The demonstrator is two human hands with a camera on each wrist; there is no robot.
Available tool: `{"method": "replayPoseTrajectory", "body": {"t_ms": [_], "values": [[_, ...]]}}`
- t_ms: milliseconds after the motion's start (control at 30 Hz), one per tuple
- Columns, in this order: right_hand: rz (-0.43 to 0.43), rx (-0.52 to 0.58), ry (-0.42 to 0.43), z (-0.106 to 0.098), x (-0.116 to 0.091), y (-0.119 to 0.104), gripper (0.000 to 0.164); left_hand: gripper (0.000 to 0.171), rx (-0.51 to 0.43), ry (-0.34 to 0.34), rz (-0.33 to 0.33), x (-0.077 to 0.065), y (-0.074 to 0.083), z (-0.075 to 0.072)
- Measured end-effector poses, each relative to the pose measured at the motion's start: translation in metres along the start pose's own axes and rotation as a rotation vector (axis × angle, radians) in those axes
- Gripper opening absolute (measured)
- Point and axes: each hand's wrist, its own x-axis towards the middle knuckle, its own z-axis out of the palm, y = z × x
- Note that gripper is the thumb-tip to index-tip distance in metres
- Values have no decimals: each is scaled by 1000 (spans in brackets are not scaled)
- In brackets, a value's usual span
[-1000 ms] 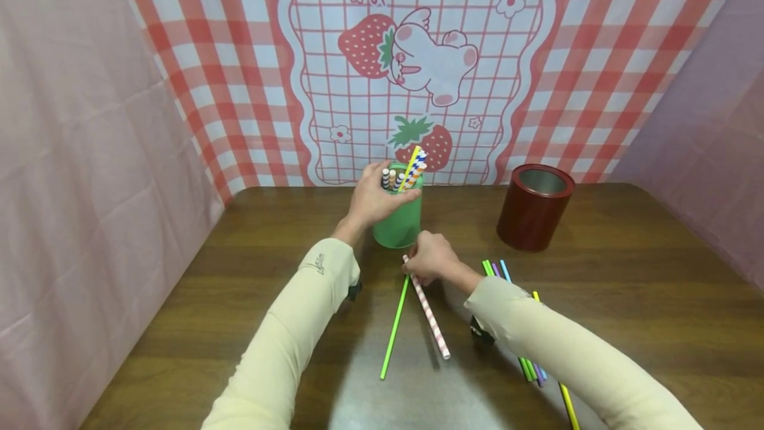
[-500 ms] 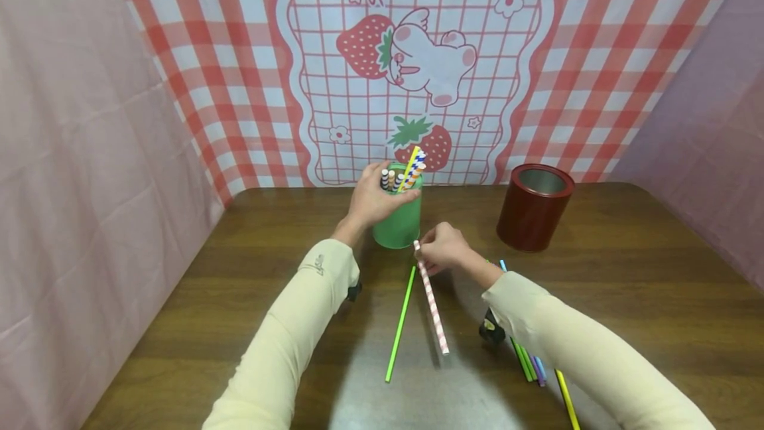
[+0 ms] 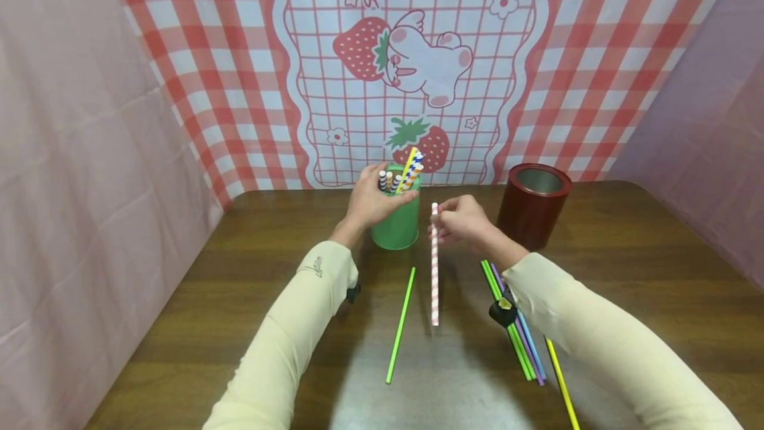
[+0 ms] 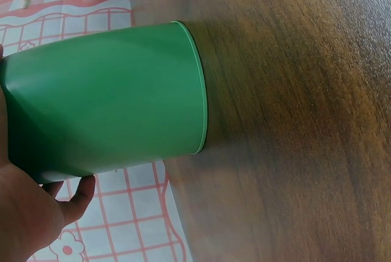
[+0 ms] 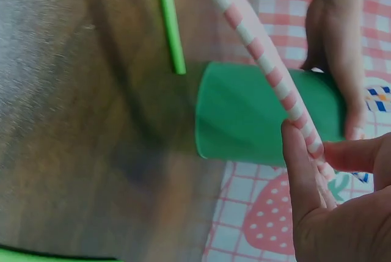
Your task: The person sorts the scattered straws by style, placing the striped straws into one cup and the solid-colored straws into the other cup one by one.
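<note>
My left hand (image 3: 377,199) grips a green can (image 3: 396,229) near its rim, with the thumb across the front. Several paper straws (image 3: 408,174), striped and yellow, stand in that can. To the can's right, my right hand (image 3: 465,219) pinches a pink-and-white striped paper straw (image 3: 434,271) near its top end. The straw hangs almost upright above the table, its lower end toward me. In the right wrist view, thumb and finger meet on the striped straw (image 5: 269,60), which passes in front of the green can (image 5: 244,112).
A dark red can (image 3: 533,208) stands at the back right. One green straw (image 3: 400,327) lies on the wooden table (image 3: 251,297) in front of the green can. Green, purple and blue straws (image 3: 525,344) lie under my right forearm, and a yellow straw (image 3: 563,383) lies beside them.
My right hand has lifted the pink striped straw up off the table and moved it right and away from me, turning it more upright. The left hand stays on the green can.
</note>
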Motion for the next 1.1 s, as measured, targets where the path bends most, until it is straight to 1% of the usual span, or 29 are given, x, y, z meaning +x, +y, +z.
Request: {"method": "replayPoseTrajectory", "body": {"t_ms": [133,200,233,300,400,467,533,833,933,1033,1100], "values": [[-48,-48,50,-10,0,-10,27,98,4,0,2,1,0,1],[-82,-97,80,-15,-1,-15,26,98,9,-2,3,1,0,1],[-105,-127,96,-17,-1,-18,25,98,8,-3,5,1,0,2],[-163,-221,140,-23,-2,-23,24,98,14,-4,5,1,0,2],[-258,-364,225,-31,-5,-32,25,97,24,-1,5,1,1,2],[-303,-416,280,-35,-7,-38,26,97,29,5,6,1,1,2],[-340,-407,318,-39,-8,-43,26,96,31,9,8,1,1,2],[-499,-185,533,-44,-8,-65,16,98,27,-2,-2,0,1,2],[-546,-140,604,-44,-10,-75,14,97,23,-1,-1,0,1,1],[-609,-80,646,-44,-12,-83,10,96,21,4,5,0,1,1],[-645,-38,652,-43,-14,-88,10,95,22,5,9,0,0,1]]}}
